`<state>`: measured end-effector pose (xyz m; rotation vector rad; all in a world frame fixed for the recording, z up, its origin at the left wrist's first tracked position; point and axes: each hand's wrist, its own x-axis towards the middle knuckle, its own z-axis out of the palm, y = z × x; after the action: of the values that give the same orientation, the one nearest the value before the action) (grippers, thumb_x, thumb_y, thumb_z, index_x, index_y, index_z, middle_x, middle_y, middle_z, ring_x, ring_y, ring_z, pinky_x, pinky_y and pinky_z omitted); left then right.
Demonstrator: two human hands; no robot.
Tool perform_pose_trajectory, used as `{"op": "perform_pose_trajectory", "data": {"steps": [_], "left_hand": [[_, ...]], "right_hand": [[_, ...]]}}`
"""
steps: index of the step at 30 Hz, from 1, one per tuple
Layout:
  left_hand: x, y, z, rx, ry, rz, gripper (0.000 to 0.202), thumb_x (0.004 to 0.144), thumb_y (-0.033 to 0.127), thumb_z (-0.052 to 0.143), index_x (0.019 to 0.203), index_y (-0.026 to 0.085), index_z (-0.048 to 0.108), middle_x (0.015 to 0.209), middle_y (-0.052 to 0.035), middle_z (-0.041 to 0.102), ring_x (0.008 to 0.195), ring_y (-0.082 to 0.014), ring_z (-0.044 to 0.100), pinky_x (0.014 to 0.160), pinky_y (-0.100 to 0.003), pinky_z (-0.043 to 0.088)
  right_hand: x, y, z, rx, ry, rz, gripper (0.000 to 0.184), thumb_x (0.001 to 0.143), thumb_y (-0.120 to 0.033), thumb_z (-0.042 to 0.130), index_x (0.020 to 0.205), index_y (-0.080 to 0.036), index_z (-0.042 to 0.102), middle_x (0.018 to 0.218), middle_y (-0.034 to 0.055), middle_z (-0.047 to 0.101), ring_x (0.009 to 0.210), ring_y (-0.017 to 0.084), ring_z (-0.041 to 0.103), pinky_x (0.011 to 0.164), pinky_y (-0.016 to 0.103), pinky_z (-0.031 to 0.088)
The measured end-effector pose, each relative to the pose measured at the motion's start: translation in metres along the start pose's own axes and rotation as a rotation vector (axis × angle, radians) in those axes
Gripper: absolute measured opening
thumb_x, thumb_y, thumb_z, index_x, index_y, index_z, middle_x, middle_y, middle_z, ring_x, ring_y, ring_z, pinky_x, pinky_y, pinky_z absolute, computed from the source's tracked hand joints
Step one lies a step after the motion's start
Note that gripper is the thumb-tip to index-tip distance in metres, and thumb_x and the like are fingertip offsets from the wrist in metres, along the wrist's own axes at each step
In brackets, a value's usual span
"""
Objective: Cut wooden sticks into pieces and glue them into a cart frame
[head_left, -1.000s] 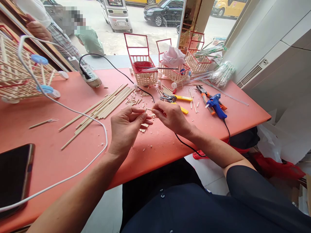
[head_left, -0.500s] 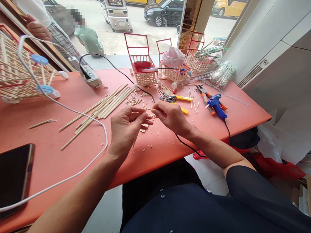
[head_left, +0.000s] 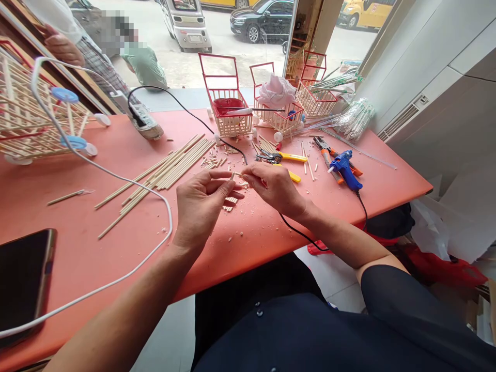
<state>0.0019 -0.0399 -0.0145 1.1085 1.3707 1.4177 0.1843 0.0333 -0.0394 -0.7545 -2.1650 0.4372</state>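
My left hand [head_left: 201, 201] is closed in a pinch on a thin wooden stick [head_left: 232, 176], whose tip shows between thumb and forefinger. Opposite it, my right hand [head_left: 273, 186] pinches a short stick piece [head_left: 237, 174], its end meeting or nearly touching the left stick's tip. Both hands hang above the orange table [head_left: 217, 258]. Under my left fingers lie several short cut pieces [head_left: 230, 204]. Long wooden sticks [head_left: 182, 168] lie in a loose bundle beyond my left hand. Yellow-handled wire strippers [head_left: 289, 156] rest just past my right hand.
A blue glue gun [head_left: 346, 168] and orange-handled pliers [head_left: 325, 147] lie at right. Small stick carts [head_left: 232, 124] stand along the back; a larger one [head_left: 31, 113] is at left. A white cable [head_left: 127, 181] crosses near a phone [head_left: 23, 279]. Another person's hand [head_left: 64, 49] shows at upper left.
Both hands stay nearly where they were, still pinching the sticks. The lower end of the left stick, seen below my palm before, no longer shows. The view has shifted very slightly.
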Motion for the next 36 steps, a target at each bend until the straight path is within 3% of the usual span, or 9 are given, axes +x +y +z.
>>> {"op": "perform_pose_trajectory", "data": {"steps": [36], "left_hand": [[-0.0007, -0.0016, -0.0002, -0.043, -0.005, 0.023, 0.025, 0.084, 0.032, 0.093, 0.102, 0.018, 0.082, 0.086, -0.0076, 0.088, 0.067, -0.0218, 0.083, 0.059, -0.029, 0.063]], "right_hand": [[0.0001, -0.0002, 0.001, -0.002, 0.046, -0.043, 0.027, 0.118, -0.027, 0.057, 0.095, -0.019, 0.069, 0.089, 0.0037, 0.072, 0.081, 0.016, 0.061, 0.08, 0.029, 0.046]]}}
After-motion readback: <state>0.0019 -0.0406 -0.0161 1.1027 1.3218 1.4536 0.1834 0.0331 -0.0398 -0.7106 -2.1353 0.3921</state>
